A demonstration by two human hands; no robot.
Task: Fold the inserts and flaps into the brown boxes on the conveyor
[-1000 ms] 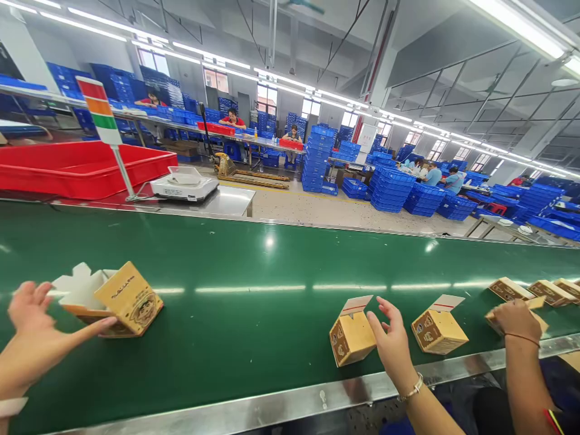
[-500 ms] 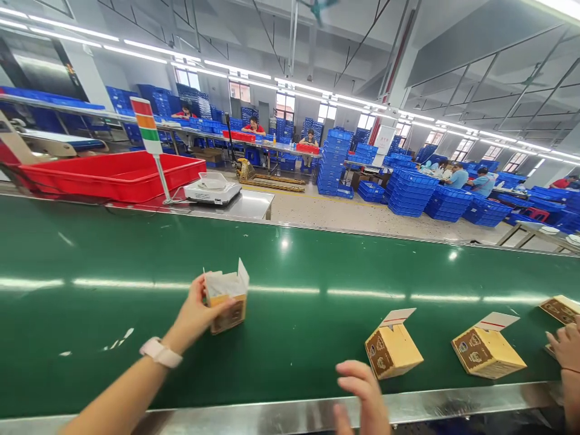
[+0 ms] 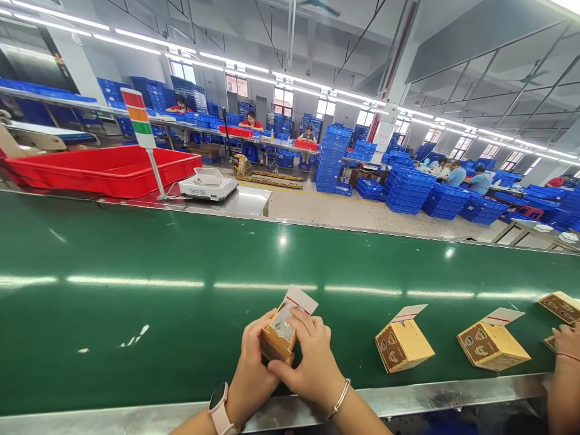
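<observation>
Head view shows the small box (image 3: 274, 345) between both hands, above the near half of the green belt (image 3: 190, 338). The near edge is the metal rim (image 3: 408, 396), and the wrists pass over it. The far edge lies well apart, beyond a wide band of green surface; to the left, the same surface extends to the picture border. At right, room is limited by two similar boxes (image 3: 405, 345), then by a co-worker's hand (image 3: 568, 344) beside another carton (image 3: 559, 305). The small box is tilted, its opening facing up, with the raised flap (image 3: 304, 299) pointing away and to the right. Its long axis I cannot tell, because fingers cover the sides. The left hand (image 3: 256, 356) has its grip wrapped around the left side; the right hand (image 3: 315, 356) grips too, fingers over the opening, thumb low in front.
</observation>
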